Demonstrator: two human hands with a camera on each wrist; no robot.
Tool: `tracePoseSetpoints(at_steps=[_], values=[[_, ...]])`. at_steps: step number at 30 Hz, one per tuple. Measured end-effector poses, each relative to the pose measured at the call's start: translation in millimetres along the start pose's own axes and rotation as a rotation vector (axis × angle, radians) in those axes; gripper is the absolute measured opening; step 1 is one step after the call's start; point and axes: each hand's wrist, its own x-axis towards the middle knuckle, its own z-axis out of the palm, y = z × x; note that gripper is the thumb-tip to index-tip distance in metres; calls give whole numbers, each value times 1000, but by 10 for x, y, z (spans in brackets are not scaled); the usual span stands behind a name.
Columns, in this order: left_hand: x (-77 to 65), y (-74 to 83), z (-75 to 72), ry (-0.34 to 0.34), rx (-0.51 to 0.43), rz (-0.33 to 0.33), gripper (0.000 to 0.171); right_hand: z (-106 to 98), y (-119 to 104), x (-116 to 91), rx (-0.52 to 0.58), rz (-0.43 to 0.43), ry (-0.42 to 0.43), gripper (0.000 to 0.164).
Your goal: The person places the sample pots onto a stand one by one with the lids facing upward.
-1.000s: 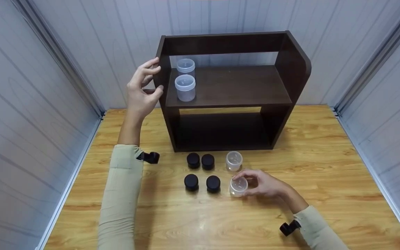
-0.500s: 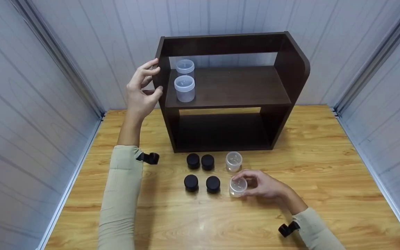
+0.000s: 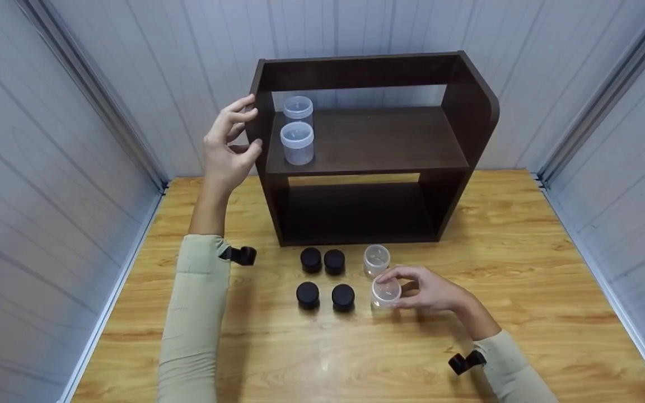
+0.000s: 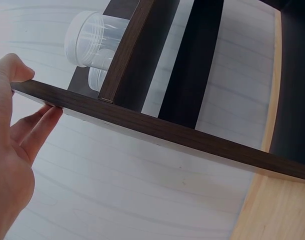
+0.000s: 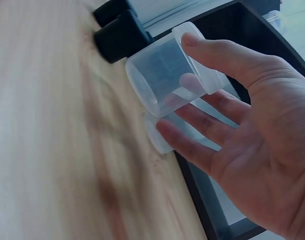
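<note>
My right hand (image 3: pixel 431 292) pinches a clear plastic jar (image 3: pixel 383 301) by its rim, thumb on one side and fingers on the other. In the right wrist view that jar (image 5: pixel 160 72) hangs tilted above the wooden surface, with a second clear jar (image 5: pixel 156 134) behind it. My left hand (image 3: pixel 228 146) grips the left side panel of a dark brown two-tier shelf (image 3: pixel 389 140); in the left wrist view the thumb (image 4: pixel 18 69) lies on one face of the panel and the fingers behind it. Two clear lidded jars (image 3: pixel 298 150) stand one behind the other at the upper tier's left end.
Several small black jars (image 3: pixel 308 295) stand in two rows before the shelf, left of the held jar. Another clear jar (image 3: pixel 377 260) stands just behind it. Pale panel walls (image 3: pixel 76 168) bound the wooden tabletop (image 3: pixel 322 352) at the back and both sides.
The right hand has raised the clear jar off the tabletop and slightly toward the shelf. The left hand keeps its grip on the side panel.
</note>
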Motion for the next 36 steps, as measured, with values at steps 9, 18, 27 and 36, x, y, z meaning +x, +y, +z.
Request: tracePoseSetpoints(at_steps=[9,18,27,36], values=[[4,6,9,-2,-13,3,42,-57,-106,23,-14,-73,-1,48],[0,-6,10,-5,-9,16,41,-104,-246,69,-4,-131,38,44],[-4,4,15,-8,-14,9,43,-163,-363,146,17,-187,112,43],[4,-12,3,-5,-3,27,42,-217,-513,246,13,-271,184,42]])
